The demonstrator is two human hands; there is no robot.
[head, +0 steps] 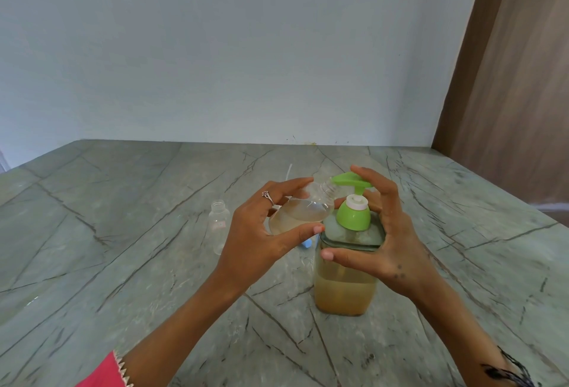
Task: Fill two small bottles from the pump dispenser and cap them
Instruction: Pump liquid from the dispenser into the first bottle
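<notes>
My left hand holds a small clear bottle tilted sideways, its open mouth right at the green pump spout. Yellowish liquid fills part of that bottle. The pump dispenser, a clear square jar of amber liquid with a green pump head, stands on the stone counter. My right hand wraps the jar's shoulder, thumb on its front and a finger resting on top of the pump head. A second small bottle stands empty and uncapped left of my hands. A blue cap peeks out behind the held bottle.
The grey-green veined stone counter runs back to a pale wall. A wooden panel rises at the right. A thin white tube lies on the counter behind my left hand.
</notes>
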